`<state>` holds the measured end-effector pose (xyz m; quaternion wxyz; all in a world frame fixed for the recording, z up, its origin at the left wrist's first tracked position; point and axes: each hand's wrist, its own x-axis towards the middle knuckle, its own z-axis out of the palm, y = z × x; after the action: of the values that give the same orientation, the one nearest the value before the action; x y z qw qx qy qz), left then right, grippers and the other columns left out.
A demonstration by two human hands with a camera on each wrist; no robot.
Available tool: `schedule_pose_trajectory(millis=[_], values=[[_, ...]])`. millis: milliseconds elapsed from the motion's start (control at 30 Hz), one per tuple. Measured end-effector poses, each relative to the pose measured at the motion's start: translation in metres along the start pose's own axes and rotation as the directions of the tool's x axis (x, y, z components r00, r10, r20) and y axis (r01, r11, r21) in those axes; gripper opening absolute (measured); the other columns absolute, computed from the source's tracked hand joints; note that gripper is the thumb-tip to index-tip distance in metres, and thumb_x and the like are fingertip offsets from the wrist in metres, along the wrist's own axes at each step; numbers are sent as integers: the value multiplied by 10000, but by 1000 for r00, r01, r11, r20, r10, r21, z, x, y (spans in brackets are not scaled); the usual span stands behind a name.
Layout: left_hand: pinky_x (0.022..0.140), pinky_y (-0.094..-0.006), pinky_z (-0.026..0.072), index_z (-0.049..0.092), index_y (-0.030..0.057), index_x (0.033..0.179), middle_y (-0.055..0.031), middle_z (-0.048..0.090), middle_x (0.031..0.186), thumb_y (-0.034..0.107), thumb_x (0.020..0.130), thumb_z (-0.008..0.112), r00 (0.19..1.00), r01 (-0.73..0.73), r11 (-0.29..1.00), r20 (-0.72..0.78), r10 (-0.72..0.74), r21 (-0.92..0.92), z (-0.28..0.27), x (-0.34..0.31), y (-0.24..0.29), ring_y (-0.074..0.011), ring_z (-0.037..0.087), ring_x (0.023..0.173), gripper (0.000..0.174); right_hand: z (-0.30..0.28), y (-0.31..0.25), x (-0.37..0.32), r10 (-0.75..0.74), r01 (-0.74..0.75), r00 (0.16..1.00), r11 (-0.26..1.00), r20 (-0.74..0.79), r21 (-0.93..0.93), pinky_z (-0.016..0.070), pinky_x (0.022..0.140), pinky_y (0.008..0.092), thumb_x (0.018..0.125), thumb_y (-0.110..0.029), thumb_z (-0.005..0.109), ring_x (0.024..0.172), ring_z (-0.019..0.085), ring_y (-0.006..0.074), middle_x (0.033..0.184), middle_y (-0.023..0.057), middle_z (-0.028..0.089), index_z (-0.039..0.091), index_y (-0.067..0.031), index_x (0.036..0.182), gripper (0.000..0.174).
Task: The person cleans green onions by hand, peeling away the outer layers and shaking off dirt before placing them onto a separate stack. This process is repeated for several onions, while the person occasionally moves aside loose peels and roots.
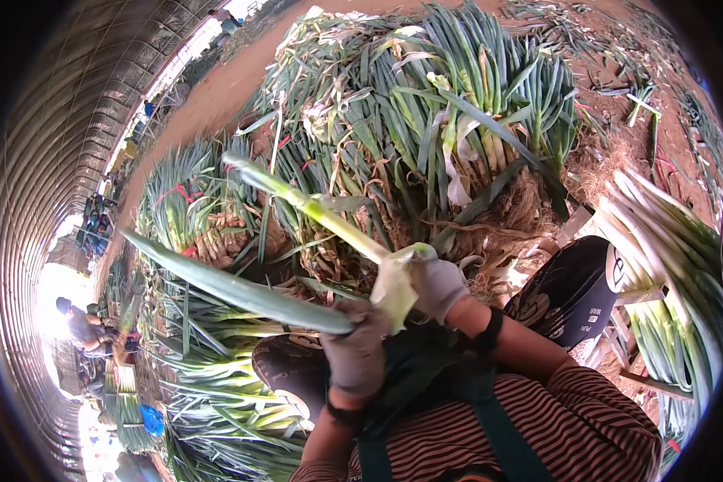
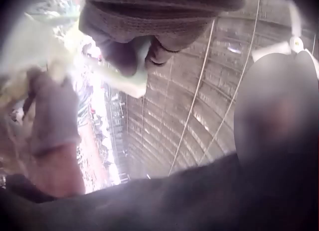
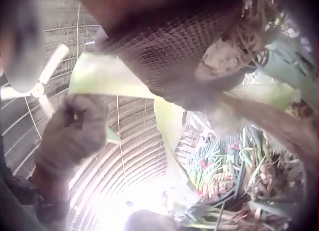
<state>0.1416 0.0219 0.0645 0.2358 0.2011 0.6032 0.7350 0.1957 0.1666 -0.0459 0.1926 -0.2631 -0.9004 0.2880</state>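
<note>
My gloved left hand (image 1: 353, 349) grips a long, broad green onion leaf (image 1: 241, 289) that points out to the left. With my gloved right hand (image 1: 442, 289) I hold a green onion stalk (image 1: 337, 225), its cut-looking tip slanting up and left. A pale, loose layer of sheath (image 1: 394, 293) hangs between the two hands. In the left wrist view, curled fingers (image 2: 154, 46) close around a pale green piece. The right wrist view shows the right hand (image 3: 179, 56) around the stalk, with stringy roots (image 3: 259, 26) beside it.
Large heaps of green onions (image 1: 426, 104) stand in front on the soil, some bundled with red ties. More onions (image 1: 225, 402) lie at the left knee. Trimmed white stalks (image 1: 659, 249) rest on a wooden rack (image 1: 659, 386) at the right. A person (image 1: 84, 325) is far left.
</note>
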Motion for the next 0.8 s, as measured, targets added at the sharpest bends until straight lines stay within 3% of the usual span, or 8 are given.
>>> schedule_pose_trajectory(millis=[100, 267, 300, 367, 433, 467, 500, 800], values=[[712, -249, 523, 555, 66, 932, -42, 616, 941, 72, 866, 603, 959, 281, 946, 13, -283, -159, -37, -11, 15, -124, 617, 848, 82, -20, 10, -4, 56, -54, 998, 994, -10, 98, 515, 597, 460, 752, -346, 682, 625, 638, 374, 678, 172, 649, 659, -51, 817, 303], [647, -284, 550, 576, -1, 1013, -50, 627, 834, 131, 901, 594, 771, 636, 763, -57, -634, 115, -93, -28, -17, -136, 632, 721, 174, -31, 17, -3, -53, 18, 996, 898, 68, 440, 514, 620, 389, 782, -251, 722, 675, 667, 281, 735, 150, 674, 677, -23, 911, 266], [617, -283, 536, 579, -4, 1033, -44, 620, 815, 140, 900, 598, 941, 336, 887, -79, -328, 316, -97, -14, -18, -127, 611, 679, 196, -45, 2, 2, -94, 45, 993, 844, 66, 534, 514, 621, 369, 790, -236, 727, 681, 676, 246, 747, 134, 682, 680, -19, 941, 268], [592, -281, 492, 567, -6, 1074, -13, 593, 767, 155, 887, 622, 977, 186, 832, -186, -102, 522, -107, 13, 11, -112, 555, 642, 252, -60, -8, -8, -109, -253, 920, 570, 377, 782, 519, 666, 288, 805, -174, 732, 763, 652, 120, 872, 51, 705, 669, -13, 1065, 313], [923, -329, 446, 477, -48, 1257, -120, 575, 1080, 179, 846, 700, 901, -325, 728, -36, 432, 604, -112, 57, 14, -217, 549, 1012, 520, -56, -6, -16, -260, -339, 849, 398, 459, 852, 520, 743, 270, 792, -135, 739, 827, 636, 103, 961, 35, 697, 638, -19, 1139, 379], [1013, -349, 391, 411, -46, 1348, -163, 493, 1278, 240, 834, 742, 877, -395, 737, -14, 480, 548, -96, 70, 26, -256, 501, 1127, 675, -64, -9, -17, -319, -439, 782, 329, 536, 836, 521, 801, 266, 781, -104, 744, 869, 629, 101, 1018, 33, 690, 616, -24, 1185, 431], [1012, -362, 399, 377, -32, 1387, -161, 456, 1363, 289, 821, 767, 834, -506, 660, 119, 539, 555, -94, 86, 28, -252, 505, 1139, 759, -46, -6, -22, -452, -272, 805, 297, 386, 915, 470, 544, 185, 794, -30, 693, 734, 609, 54, 966, 28, 679, 593, -33, 1223, 441], [761, -244, 484, 590, 4, 1101, -16, 628, 951, 142, 994, 531, 859, -507, 834, 204, 469, 219, -60, 117, -5, -96, 571, 838, 185, -55, -20, -44, -474, -500, 761, 4, 442, 866, 509, 813, 251, 796, -8, 683, 901, 634, 124, 1067, 56, 670, 577, -3, 1230, 447]])
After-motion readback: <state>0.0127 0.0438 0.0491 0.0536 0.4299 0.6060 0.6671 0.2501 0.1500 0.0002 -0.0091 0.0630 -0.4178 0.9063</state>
